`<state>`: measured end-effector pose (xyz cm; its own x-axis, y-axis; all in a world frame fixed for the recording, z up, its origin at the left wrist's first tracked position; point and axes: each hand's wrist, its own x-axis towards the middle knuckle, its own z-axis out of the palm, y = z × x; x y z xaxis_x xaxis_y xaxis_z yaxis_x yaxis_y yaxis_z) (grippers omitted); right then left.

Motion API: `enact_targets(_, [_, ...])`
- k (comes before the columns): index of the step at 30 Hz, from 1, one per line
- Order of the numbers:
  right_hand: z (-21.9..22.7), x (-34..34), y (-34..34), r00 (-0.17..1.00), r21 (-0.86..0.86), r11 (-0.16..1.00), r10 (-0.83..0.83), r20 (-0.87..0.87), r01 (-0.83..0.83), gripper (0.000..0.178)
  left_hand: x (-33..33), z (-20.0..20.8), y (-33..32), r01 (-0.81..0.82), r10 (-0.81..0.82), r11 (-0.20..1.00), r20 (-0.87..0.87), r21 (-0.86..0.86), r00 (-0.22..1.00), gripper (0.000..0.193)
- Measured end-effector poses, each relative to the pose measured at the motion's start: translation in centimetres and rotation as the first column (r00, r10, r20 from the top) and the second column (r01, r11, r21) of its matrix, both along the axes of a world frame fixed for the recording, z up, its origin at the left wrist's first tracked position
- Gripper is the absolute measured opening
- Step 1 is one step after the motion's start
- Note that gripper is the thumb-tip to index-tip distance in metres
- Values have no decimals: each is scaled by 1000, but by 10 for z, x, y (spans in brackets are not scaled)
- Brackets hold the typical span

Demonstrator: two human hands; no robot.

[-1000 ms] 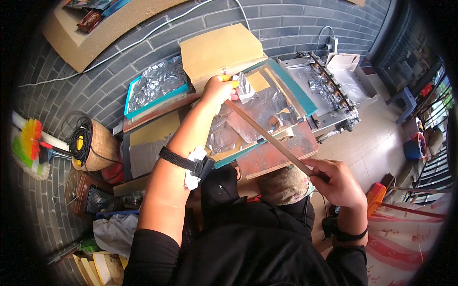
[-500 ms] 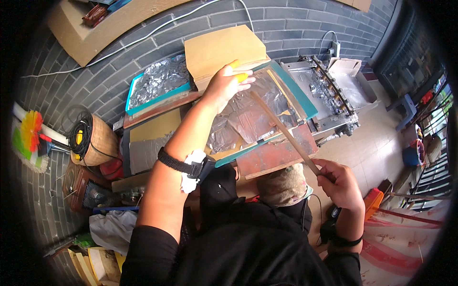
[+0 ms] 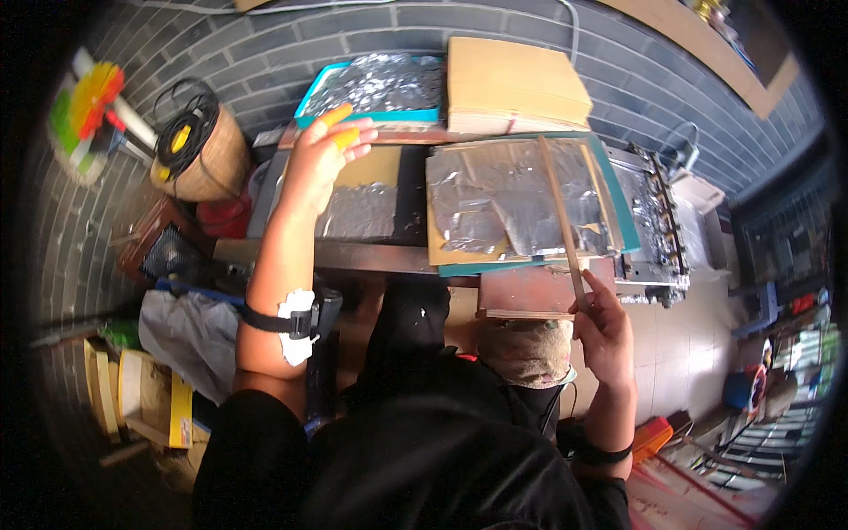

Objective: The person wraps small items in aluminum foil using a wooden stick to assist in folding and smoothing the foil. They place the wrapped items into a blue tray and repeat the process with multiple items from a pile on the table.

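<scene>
Strip [image 3: 559, 199], long, flat & brownish, slants across foil-covered sheet [image 3: 481, 199] in head view; its nr end is in R hand [image 3: 602, 327], fingers closed round it. Can't tell if far end touches foil or is just above. L hand [image 3: 322, 163] looks empty, fingers spread, w/ yellow covers [image 3: 345, 138] on two of them; it's over L part of surface [image 3: 389, 258], nr front edge of blue tray [image 3: 397, 116], which has crumpled foil [image 3: 375, 81] in it. Sheet lies on teal board [image 3: 625, 225]. Yellow paper stack [image 3: 517, 84] is just behind sheet, R of tray. Grey foil piece [image 3: 360, 212] lies betw. L wrist & sheet. Red-brown board [image 3: 530, 290] shows at teal board's nr edge; metal frame [image 3: 669, 230] is off to R. Wicker basket [image 3: 216, 163] w/ blk cable [image 3: 187, 128] is far L.
</scene>
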<state>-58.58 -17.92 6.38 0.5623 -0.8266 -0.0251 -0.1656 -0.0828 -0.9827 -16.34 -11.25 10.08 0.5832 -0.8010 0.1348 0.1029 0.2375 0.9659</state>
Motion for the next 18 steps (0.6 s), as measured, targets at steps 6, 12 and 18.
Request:
enact_targets(6, [14, 17, -3, 968, -12, 999, 31, -250, -35, 54, 56, 3, 33, -199, 158, 960, -207, -196, 965, 31])
enact_targets(12, [70, 15, -19, 863, -410, 891, -45, -504, -193, 25, 87, -7, 11, -248, 119, 920, -384, -305, 916, 26])
enact_targets(18, [150, 91, -23, 785, -548, 757, -75, -614, -356, 17, 108, -12, -15, -200, -84, 884, -564, -423, 822, 25])
